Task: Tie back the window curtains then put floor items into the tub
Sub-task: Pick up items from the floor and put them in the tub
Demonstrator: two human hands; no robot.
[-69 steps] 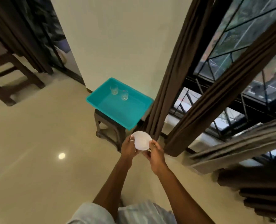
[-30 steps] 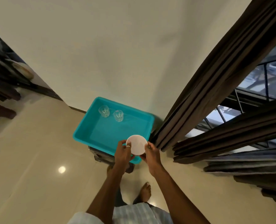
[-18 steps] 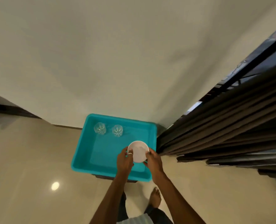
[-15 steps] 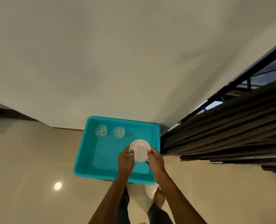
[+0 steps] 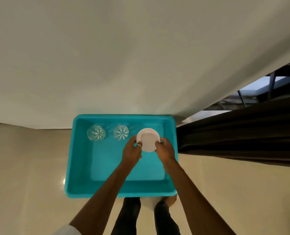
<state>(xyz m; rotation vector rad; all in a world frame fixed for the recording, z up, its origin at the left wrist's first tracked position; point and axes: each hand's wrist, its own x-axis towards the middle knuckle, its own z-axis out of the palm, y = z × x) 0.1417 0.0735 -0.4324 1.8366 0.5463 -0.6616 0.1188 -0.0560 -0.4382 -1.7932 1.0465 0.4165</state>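
Over the far right part of a turquoise rectangular plastic tub [image 5: 79, 167], toward its 1 o'clock corner, both hands hold a small round white bowl [image 5: 147, 139]. The left hand [image 5: 132, 152] pinches the bowl's rim at about 8 o'clock, thumb on the upper edge and fingers curled beneath; a pale ring [image 5: 139, 146] shows on that hand. The right hand [image 5: 165, 150] grips the rim at about 4 o'clock, thumb laid over the edge. Whether the bowl touches the tub's bottom cannot be told.

Along the tub's far wall stand two clear cut-glass tumblers, apart from each other. One tumbler [image 5: 96, 132] is at 11 o'clock. The second tumbler [image 5: 121, 132] is at 12 o'clock, just beside the bowl.

A dark brown pleated curtain [image 5: 242, 133] lies at the tub's 3 o'clock, close beside its right rim. A strip of window [image 5: 259, 89] shows above the curtain at 2 o'clock. A plain cream wall [image 5: 124, 56] rises behind the tub. The person's legs in dark trousers [image 5: 129, 216] stand at 6 o'clock on the glossy beige floor [image 5: 30, 167].
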